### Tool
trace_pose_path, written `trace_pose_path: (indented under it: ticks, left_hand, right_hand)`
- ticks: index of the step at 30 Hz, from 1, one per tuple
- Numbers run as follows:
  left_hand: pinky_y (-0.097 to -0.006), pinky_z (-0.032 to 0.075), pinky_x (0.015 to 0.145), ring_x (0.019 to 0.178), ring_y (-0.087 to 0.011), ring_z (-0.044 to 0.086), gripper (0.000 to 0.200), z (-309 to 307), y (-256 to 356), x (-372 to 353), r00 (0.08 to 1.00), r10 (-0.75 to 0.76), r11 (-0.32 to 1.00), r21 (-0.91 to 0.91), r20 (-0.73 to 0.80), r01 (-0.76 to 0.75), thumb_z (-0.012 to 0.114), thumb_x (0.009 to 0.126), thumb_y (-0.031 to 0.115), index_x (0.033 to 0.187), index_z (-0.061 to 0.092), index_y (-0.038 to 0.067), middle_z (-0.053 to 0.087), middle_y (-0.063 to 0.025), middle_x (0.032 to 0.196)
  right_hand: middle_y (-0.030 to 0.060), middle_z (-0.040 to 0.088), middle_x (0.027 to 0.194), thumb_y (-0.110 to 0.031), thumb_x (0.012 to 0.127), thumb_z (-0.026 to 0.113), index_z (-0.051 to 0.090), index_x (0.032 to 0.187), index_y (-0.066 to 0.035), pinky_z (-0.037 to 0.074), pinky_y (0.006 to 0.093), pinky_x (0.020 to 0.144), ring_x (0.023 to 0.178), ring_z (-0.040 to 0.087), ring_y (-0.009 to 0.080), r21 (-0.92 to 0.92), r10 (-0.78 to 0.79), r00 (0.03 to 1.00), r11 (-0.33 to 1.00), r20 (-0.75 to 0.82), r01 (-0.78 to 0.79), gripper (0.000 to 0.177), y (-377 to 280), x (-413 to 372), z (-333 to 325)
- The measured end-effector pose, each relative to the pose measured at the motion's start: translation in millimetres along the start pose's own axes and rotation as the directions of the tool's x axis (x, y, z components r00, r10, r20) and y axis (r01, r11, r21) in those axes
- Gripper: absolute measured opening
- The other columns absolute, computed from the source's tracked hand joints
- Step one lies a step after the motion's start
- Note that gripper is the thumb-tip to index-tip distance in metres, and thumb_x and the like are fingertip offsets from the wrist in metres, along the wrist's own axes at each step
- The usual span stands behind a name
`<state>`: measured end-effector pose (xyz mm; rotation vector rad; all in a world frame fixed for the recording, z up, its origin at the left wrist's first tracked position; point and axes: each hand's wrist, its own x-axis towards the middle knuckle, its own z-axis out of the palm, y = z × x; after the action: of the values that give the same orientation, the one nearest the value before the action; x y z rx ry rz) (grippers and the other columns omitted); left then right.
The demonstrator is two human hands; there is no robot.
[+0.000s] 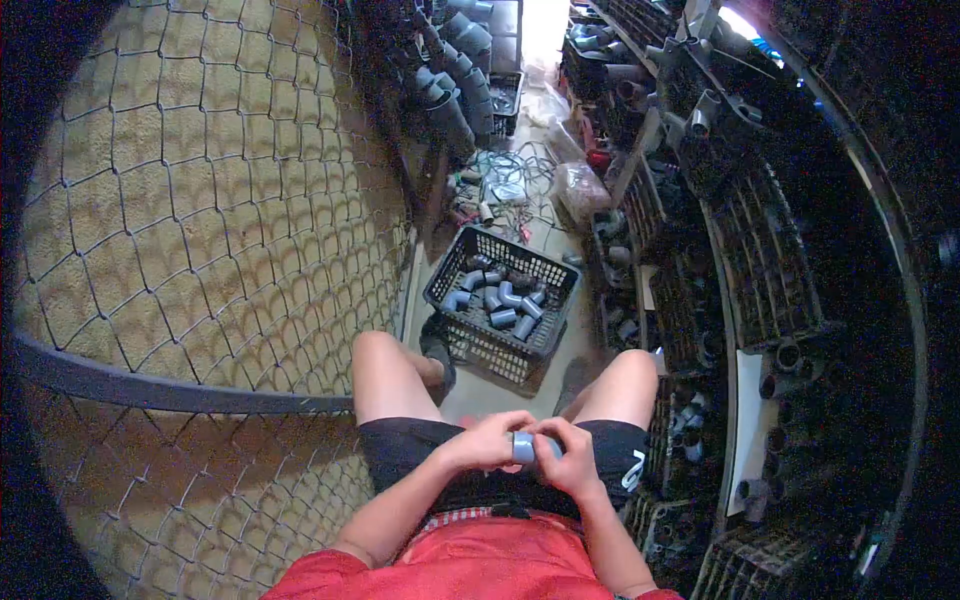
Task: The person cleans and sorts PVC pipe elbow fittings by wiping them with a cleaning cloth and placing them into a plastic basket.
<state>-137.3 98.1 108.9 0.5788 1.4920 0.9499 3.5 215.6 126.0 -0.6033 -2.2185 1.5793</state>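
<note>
Above my lap, a grey pipe fitting (523, 447) sits between my two hands. My left hand (485, 441) grips it from the left, fingers curled over its end. From the other side my right hand (566, 452) closes on the same fitting, its fingers bent around the right part. Much of the fitting is covered by my fingers, so its full shape cannot be made out. On the floor past my knees stands a black plastic crate (452, 313) holding several grey pipe elbows (508, 296).
A wire mesh fence (165, 220) runs along my left. Shelves with crates of fittings (690, 415) line the right side. Beyond the crate, tangled cords (515, 170), small loose pieces and a clear plastic bag (580, 187) lie on the floor. Stacked grey pipes (460, 85) stand at the back left.
</note>
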Motion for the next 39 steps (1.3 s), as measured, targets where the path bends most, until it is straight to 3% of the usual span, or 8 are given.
trace_pose_path:
  ticks: [6, 12, 18, 22, 28, 31, 35, 39]
  left_hand:
    - [-0.0393, 0.054, 0.081, 0.098, -0.0331, 0.066, 0.068, 0, 25, 4, 0.787, 0.610, 0.649, 0.627, -0.090, -0.431, 0.086, 0.055, 0.016, 0.116, 0.058, 0.005, 0.066, -0.0142, 0.109]
    - [-0.0409, 0.054, 0.079, 0.091, -0.0325, 0.068, 0.050, -13, 16, 36, 0.795, 0.573, 0.734, 0.555, -0.198, -0.392, 0.073, 0.074, 0.016, 0.122, 0.060, 0.007, 0.067, -0.0173, 0.105]
    - [-0.0375, 0.054, 0.074, 0.085, -0.0231, 0.069, 0.050, -25, 27, 36, 0.946, -0.186, 0.968, -0.118, 0.265, 0.223, 0.072, 0.077, 0.016, 0.125, 0.060, 0.005, 0.070, -0.0161, 0.104]
    - [-0.0395, 0.055, 0.077, 0.090, -0.0327, 0.068, 0.057, -21, 37, 29, 0.756, 0.644, 0.638, 0.628, -0.119, -0.444, 0.073, 0.071, 0.017, 0.125, 0.060, 0.007, 0.064, -0.0168, 0.116]
    - [-0.0393, 0.055, 0.075, 0.089, -0.0308, 0.068, 0.041, -19, 13, 31, 0.716, 0.683, 0.648, 0.572, -0.144, -0.503, 0.067, 0.080, 0.015, 0.120, 0.064, 0.010, 0.066, -0.0137, 0.108]
    - [-0.0327, 0.053, 0.070, 0.076, -0.0186, 0.068, 0.018, -36, 41, 4, 0.991, 0.038, 0.959, 0.282, -0.131, 0.001, 0.066, 0.089, 0.019, 0.093, 0.073, 0.003, 0.071, -0.0121, 0.083]
    - [-0.0345, 0.054, 0.073, 0.083, -0.0270, 0.068, 0.016, -23, 52, -7, 0.684, 0.702, 0.669, 0.510, -0.196, -0.541, 0.065, 0.088, 0.013, 0.097, 0.069, 0.001, 0.069, -0.0152, 0.091]
    - [-0.0388, 0.053, 0.077, 0.092, -0.0321, 0.067, 0.025, -9, 43, -9, 0.773, 0.623, 0.723, 0.467, -0.119, -0.510, 0.062, 0.090, 0.018, 0.109, 0.063, 0.002, 0.068, -0.0175, 0.100]
  right_hand:
    - [0.0162, 0.068, 0.084, -0.023, 0.091, 0.061, 0.063, 0.099, -0.001, 0.052, 0.0356, 0.075, 0.081, 0.070, 0.0271, 0.099, 0.124, 0.990, 0.986, 0.071, -0.130, 0.024, 29, 7, 6]
    - [0.0171, 0.068, 0.087, -0.022, 0.091, 0.060, 0.062, 0.098, -0.001, 0.052, 0.0368, 0.073, 0.079, 0.068, 0.0269, 0.072, 0.202, 0.973, 0.975, 0.108, -0.211, 0.022, 26, 33, -1]
    - [0.0152, 0.071, 0.094, -0.015, 0.084, 0.065, 0.064, 0.097, -0.004, 0.055, 0.0383, 0.080, 0.088, 0.070, 0.0310, -0.001, -0.230, 0.972, 0.973, 0.054, 0.230, 0.017, 13, 37, -7]
    - [0.0190, 0.070, 0.098, -0.018, 0.091, 0.059, 0.063, 0.106, 0.000, 0.053, 0.0377, 0.084, 0.093, 0.069, 0.0314, 0.050, 0.057, 0.998, 0.997, 0.002, -0.057, 0.025, 26, 23, 14]
    - [0.0194, 0.069, 0.100, -0.020, 0.095, 0.055, 0.062, 0.106, 0.003, 0.050, 0.0359, 0.084, 0.096, 0.067, 0.0259, -0.008, 0.297, 0.942, 0.954, 0.156, -0.300, 0.027, -3, 33, -12]
    - [0.0140, 0.068, 0.095, -0.019, 0.095, 0.055, 0.061, 0.101, 0.002, 0.051, 0.0345, 0.082, 0.089, 0.066, 0.0198, 0.022, 0.270, 0.963, 0.963, 0.003, -0.270, 0.023, 19, 26, -16]
    - [0.0037, 0.061, 0.091, -0.019, 0.098, 0.053, 0.058, 0.101, -0.001, 0.048, 0.0291, 0.079, 0.085, 0.058, 0.0129, 0.420, 0.393, 0.919, 0.837, -0.016, -0.351, 0.019, 34, 21, -13]
    - [0.0035, 0.060, 0.091, -0.018, 0.097, 0.053, 0.057, 0.099, -0.002, 0.046, 0.0276, 0.083, 0.091, 0.057, 0.0121, 0.437, 0.333, 0.941, 0.857, -0.064, -0.274, 0.017, 31, 27, -8]
